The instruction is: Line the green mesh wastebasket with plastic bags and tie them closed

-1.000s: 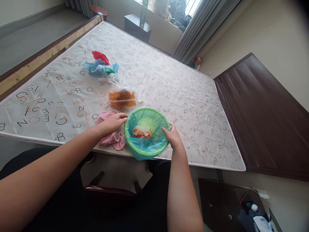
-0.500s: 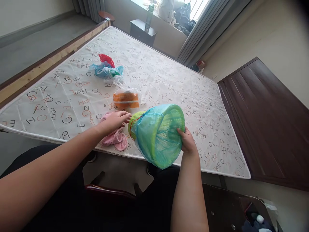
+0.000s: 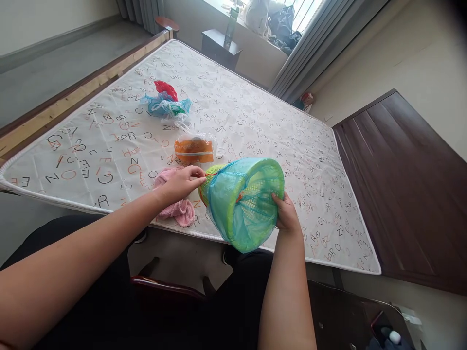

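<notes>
A small green mesh wastebasket (image 3: 212,171) is tipped on its side over the near edge of the mattress, its mouth facing right and toward me. A thin blue-green plastic bag (image 3: 223,206) lines it and is folded over the rim. Around the basket's narrow end runs a red drawstring (image 3: 211,174). My left hand (image 3: 182,183) is at that end, thumb and fingers pinched on the drawstring. On the right side of the mouth, my right hand (image 3: 288,214) grips the rim through the bag, thumb inside.
Beside the basket lies a pink cloth (image 3: 180,212) on the mattress (image 3: 248,131). Farther back are an orange package in clear plastic (image 3: 193,150), blue plastic bags (image 3: 160,104) and a red bundle (image 3: 166,90). A dark headboard (image 3: 394,184) rises at the right.
My left hand has closed from loosely spread fingers into a pinch on the red drawstring. The right hand keeps its grip on the rim. The whole view has shifted slightly.
</notes>
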Action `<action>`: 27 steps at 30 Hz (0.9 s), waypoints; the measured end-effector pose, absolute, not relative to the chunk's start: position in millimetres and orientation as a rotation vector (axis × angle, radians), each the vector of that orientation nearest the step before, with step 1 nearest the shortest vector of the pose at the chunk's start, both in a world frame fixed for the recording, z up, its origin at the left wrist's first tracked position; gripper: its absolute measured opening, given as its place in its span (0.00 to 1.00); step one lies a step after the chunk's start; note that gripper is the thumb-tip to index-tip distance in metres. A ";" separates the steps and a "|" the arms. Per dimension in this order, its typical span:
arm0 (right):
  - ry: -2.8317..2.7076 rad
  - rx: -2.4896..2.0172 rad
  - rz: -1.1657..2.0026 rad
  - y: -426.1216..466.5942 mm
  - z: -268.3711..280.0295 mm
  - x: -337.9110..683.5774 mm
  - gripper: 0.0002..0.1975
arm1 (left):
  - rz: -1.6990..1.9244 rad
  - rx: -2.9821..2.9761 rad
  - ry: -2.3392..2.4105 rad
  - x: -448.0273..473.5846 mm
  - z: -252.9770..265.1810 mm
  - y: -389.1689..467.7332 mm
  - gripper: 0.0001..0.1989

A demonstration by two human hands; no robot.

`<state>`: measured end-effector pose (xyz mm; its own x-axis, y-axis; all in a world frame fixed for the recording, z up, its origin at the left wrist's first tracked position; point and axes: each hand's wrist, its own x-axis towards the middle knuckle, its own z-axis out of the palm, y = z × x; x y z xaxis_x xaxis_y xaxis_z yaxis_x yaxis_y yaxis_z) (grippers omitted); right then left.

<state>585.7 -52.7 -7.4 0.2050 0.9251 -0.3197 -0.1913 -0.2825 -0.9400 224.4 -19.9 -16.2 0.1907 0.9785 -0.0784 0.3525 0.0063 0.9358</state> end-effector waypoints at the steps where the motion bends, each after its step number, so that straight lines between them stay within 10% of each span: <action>1: -0.745 -1.400 1.319 -53.0 -7.0 585.8 0.29 | 0.878 1.477 1.320 224.4 -15.8 -19.7 0.17; 27: -0.822 -1.595 1.076 -38.5 -38.1 553.3 0.19 | 0.896 0.834 0.860 240.2 7.6 -38.3 0.20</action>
